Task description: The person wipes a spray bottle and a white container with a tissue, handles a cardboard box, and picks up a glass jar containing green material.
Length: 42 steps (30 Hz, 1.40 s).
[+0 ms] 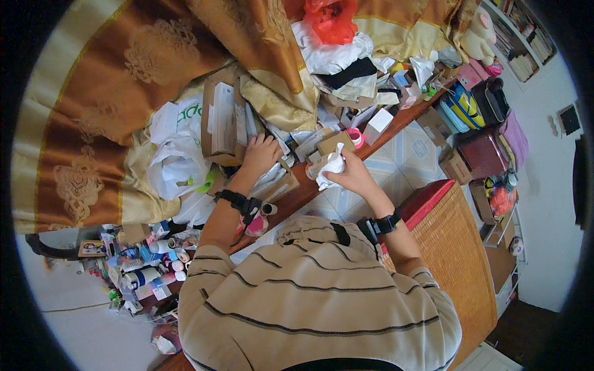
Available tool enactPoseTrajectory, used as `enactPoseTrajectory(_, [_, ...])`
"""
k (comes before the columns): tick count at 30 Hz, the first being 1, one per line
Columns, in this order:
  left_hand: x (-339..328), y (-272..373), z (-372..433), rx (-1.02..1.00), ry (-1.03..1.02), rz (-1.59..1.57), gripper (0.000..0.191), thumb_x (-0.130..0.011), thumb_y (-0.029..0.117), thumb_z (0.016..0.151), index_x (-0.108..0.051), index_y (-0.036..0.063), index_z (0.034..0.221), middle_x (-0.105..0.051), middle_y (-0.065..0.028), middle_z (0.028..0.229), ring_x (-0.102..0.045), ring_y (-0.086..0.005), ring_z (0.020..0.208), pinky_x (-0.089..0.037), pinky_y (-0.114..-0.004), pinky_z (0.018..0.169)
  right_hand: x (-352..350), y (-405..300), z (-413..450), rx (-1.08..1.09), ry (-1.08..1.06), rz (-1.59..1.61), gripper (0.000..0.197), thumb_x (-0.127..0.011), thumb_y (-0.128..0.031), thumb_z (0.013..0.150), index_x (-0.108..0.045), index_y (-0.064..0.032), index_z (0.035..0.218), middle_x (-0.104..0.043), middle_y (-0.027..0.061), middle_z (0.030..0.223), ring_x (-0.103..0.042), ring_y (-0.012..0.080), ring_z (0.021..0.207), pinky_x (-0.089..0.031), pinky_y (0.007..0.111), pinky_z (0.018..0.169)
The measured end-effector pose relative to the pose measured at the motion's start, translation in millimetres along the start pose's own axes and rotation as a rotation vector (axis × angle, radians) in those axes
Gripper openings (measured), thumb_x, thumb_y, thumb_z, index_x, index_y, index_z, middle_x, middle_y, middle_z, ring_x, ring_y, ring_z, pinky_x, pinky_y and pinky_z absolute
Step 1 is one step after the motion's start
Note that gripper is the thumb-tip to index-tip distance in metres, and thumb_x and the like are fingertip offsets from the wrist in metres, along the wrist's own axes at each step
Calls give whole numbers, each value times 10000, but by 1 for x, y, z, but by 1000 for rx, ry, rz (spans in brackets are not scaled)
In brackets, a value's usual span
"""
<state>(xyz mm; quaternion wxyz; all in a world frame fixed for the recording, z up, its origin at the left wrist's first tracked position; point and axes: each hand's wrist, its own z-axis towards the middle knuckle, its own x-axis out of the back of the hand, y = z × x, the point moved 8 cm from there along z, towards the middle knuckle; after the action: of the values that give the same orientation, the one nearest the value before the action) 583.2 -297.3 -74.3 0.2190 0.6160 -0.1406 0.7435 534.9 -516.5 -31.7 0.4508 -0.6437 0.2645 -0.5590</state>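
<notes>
My left hand [261, 153] rests beside an open cardboard box [226, 156], its fingertips reaching among papers and packets, partly hidden; whether it grips anything cannot be told. White and brown flat boxes stand inside that carton. Held in my right hand [348, 172] is a crumpled white tissue or cloth [332, 170], above the wooden edge of the cluttered surface. A roundish, partly see-through item [312, 170] shows just left of the tissue. Behind it are a small brown cardboard box [335, 143], a pink roll-shaped item [356, 138] and a white box [378, 126].
White plastic bags [178, 162] lie left of the carton, under gold and brown curtains [153, 60]. A red plastic bag [330, 23] tops piled cloths. A woven mat [445, 241] with a red edge is at right. Bottles and jars [144, 277] crowd the lower left.
</notes>
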Motion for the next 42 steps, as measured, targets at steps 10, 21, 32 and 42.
enactPoseTrajectory(10, [-18, -19, -9, 139, -184, 199, 426, -534, 410, 784, -522, 83, 1057, -548, -82, 1046, -453, -246, 996, -326, -380, 842, -16, -35, 48, 64, 41, 75, 592, -710, -275, 642, -453, 15, 1089, -582, 202, 932, -583, 323, 868, -456, 372, 751])
enactPoseTrajectory(21, [-11, -24, -14, 209, -557, 302, 468, -406, 489, 829, -589, 166, 1116, -451, -47, 1280, -444, -228, 1071, -273, -392, 903, -73, -34, 128, 132, 25, 142, 570, -703, -260, 622, -467, 35, 1049, -545, 241, 958, -530, 380, 924, -433, 399, 790])
enactPoseTrajectory(32, [-13, -41, -21, 242, -233, 232, 424, -473, 410, 841, -644, 39, 954, -533, -86, 1184, -503, -275, 1007, -326, -391, 906, -101, -54, 156, 232, -257, -71, 547, -682, -216, 627, -490, 53, 1063, -541, 259, 996, -525, 383, 942, -433, 399, 803])
enactPoseTrajectory(42, [5, -41, -15, 264, -328, 223, 370, -521, 355, 804, -643, 48, 971, -541, -46, 1143, -425, -226, 1072, -287, -374, 928, -107, -33, 172, 166, -141, -121, 570, -655, -294, 652, -487, 57, 1067, -589, 269, 782, -576, 408, 758, -472, 421, 705])
